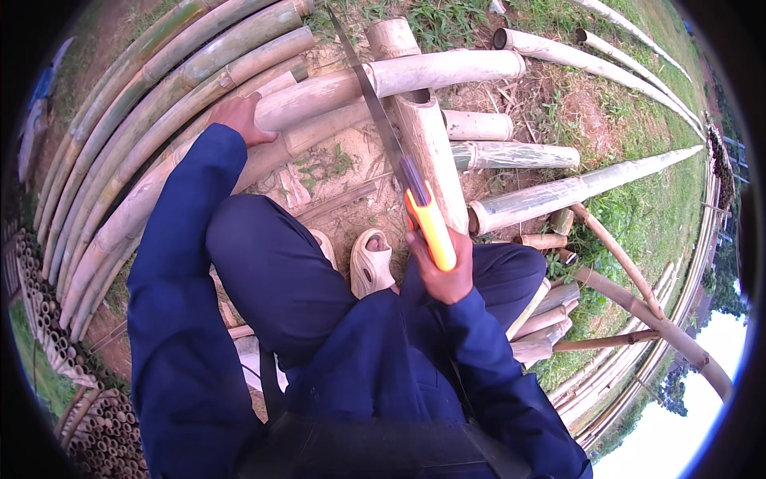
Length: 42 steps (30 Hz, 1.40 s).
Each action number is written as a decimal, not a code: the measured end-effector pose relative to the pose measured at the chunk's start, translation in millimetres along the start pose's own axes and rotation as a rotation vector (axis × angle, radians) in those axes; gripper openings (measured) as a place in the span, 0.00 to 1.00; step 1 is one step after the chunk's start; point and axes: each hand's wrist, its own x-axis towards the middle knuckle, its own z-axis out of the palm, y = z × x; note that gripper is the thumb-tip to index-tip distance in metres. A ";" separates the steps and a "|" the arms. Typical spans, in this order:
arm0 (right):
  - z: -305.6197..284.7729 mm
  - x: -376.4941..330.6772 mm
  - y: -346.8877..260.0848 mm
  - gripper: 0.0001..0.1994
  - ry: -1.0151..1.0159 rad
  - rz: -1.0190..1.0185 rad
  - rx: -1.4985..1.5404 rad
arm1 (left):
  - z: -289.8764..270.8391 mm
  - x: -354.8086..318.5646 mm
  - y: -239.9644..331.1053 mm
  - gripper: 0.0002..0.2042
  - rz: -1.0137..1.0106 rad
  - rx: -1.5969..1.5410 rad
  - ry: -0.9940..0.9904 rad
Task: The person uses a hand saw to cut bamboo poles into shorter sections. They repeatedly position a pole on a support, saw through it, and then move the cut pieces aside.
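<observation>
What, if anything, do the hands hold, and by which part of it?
The right hand holds a saw by its orange-yellow handle. The left hand lies on a bamboo pole; whether it grips is unclear.

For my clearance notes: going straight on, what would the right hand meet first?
Probably the pale bamboo pole crossed by the saw blade, though the thick bamboo piece beside the blade could come first; depth is unclear.

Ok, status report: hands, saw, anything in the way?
Right hand gripping saw. Left hand resting on bamboo pole. Blade across that pole. Possible obstruction: shorter bamboo piece close by.
</observation>
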 end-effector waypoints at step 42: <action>-42.8 -94.3 -4.9 0.20 0.028 -0.113 -0.128 | -0.8 10.6 -9.2 0.47 0.044 0.046 -0.015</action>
